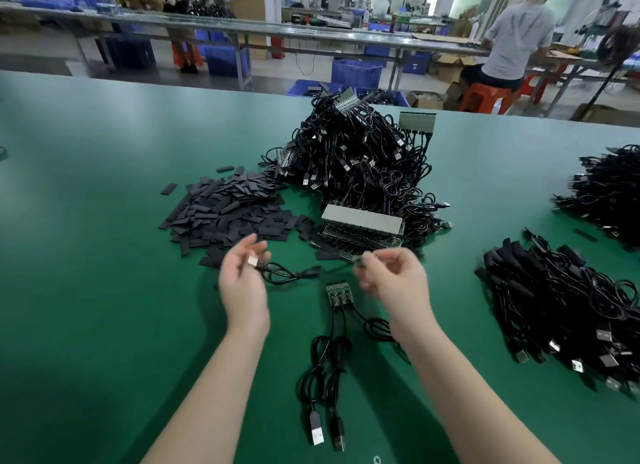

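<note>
We look down on a green table (pixel 104 186). At its middle rises a big heap of black cables (pixel 360 158) with a stack of board panels (pixel 362 226) at its near foot. A pile of flat black sleeves (pixel 228 207) spreads to its left, and sleeved bundles (pixel 554 300) lie well apart on the right.

Just above the near table, the left hand (pixel 242 280) and right hand (pixel 394 280) stretch one cable (pixel 287 274) between them. The left fingers pinch it at its silver USB plug (pixel 252 261). The right fingers, blurred, curl round the far end. A small board strip (pixel 339 293) with its own leads lies between the wrists.

We judge that a single cable is being readied for sleeving. Next we would need one sleeve from the pile, slid over the right-hand end.

We can read no writing or brand.
</note>
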Tool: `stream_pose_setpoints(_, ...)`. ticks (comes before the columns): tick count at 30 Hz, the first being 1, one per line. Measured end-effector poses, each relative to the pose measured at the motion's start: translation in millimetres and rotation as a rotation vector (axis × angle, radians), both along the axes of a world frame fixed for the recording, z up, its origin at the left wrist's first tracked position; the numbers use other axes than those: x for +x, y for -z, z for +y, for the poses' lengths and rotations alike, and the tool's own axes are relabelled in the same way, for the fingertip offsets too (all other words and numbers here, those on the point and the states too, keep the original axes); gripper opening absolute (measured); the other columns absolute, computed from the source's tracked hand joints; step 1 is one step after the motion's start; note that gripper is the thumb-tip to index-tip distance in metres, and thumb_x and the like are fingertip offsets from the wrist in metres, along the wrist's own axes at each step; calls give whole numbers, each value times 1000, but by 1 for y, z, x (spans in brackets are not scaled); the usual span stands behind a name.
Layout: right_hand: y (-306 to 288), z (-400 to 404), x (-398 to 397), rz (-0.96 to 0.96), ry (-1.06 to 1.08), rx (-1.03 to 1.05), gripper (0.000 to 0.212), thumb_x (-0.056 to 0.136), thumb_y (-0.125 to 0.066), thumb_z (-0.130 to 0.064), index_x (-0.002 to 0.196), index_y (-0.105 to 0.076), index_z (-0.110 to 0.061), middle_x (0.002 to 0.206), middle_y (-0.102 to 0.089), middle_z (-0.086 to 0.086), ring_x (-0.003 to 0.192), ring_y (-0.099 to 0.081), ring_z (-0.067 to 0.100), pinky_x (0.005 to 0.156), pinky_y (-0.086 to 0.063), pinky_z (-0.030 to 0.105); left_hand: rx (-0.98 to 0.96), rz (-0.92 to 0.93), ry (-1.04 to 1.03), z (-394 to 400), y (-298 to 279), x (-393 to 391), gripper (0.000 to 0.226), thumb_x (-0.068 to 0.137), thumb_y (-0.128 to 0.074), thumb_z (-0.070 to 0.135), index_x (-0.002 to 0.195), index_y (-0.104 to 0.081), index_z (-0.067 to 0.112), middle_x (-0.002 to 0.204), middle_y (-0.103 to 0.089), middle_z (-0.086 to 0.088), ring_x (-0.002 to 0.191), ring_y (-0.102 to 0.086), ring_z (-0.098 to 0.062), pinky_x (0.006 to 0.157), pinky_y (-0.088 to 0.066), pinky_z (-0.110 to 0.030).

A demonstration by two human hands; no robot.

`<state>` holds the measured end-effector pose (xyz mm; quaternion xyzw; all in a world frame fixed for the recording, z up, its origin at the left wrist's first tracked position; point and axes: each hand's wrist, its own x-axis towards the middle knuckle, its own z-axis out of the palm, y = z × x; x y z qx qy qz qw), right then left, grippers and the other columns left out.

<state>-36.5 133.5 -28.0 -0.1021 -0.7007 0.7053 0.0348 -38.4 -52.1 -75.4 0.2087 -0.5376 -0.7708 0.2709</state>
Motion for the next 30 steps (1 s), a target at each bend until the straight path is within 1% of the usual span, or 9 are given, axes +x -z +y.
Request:
stream_pose_setpoints(2,20,9,6,-1,-61,352,11,89,-72,-20,86,-62,-17,84,-71,-1,78,-67,12,74,-53,27,-50,40,-97,-18,-6,1,34,98,-45,3,98,-68,28,92,-73,9,88,-68,-5,78,-51,-23)
stream_pose_setpoints(4,28,15,14,48,-48,472,14,87,-74,-22,81,-62,-21,79,-69,-7,74,-64,1,68,-48,16,-141,59,-164,-30,-11,-1,33,98,-45,5,97,-66,31,92,-71,11,90,-66,-3,80,-53,-20)
stream_pose_setpoints(9,29,14,23,-128,-150,292,13,90,-70,-25,87,-60,-17,83,-68,1,73,-66,14,65,-49,26,-587,-139,-107,-52,-15,-19,30,94,-48,9,109,-64,29,105,-67,13,85,-59,6,72,-41,-7)
stream_pose_setpoints(13,15,15,13,-97,-306,210,14,92,-67,-21,90,-56,-13,84,-66,4,69,-73,18,58,-57,30,-1077,-409,132,-66,-17,-47,32,95,-52,14,123,-66,20,115,-66,-2,70,-57,-10,63,-47,-25)
stream_pose_setpoints(17,15,26,-3,80,-381,400,14,88,-75,-20,89,-61,-18,80,-69,5,75,-73,23,75,-57,39,-1405,-459,165,-68,-14,-66,32,97,-55,23,127,-64,20,127,-61,-4,105,-60,-28,82,-54,-43)
stream_pose_setpoints(19,29,27,0,127,-344,396,15,85,-78,-21,88,-64,-24,73,-67,-4,73,-68,14,75,-55,32,-1634,-428,197,-69,-12,-75,35,98,-55,27,132,-60,20,132,-59,0,117,-55,-27,85,-53,-42)
stream_pose_setpoints(22,48,25,4,191,-327,451,18,82,-80,-22,82,-65,-33,77,-71,-16,71,-65,-1,69,-47,12,-1934,-492,287,-69,-14,-86,36,100,-50,36,132,-58,24,130,-61,4,115,-57,-22,80,-52,-36)
stream_pose_setpoints(27,51,26,2,218,-344,489,17,82,-80,-21,78,-66,-30,79,-73,-18,74,-68,-2,69,-47,10,-2060,-519,233,-64,-16,-91,31,98,-51,44,119,-66,26,108,-66,2,97,-62,-23,69,-47,-31)
stream_pose_setpoints(30,52,27,2,226,-367,511,16,83,-79,-20,78,-67,-29,82,-73,-19,78,-68,-1,73,-50,13,-1977,-511,249,-61,-17,-92,28,96,-55,43,117,-68,30,108,-66,1,96,-63,-23,68,-44,-30)
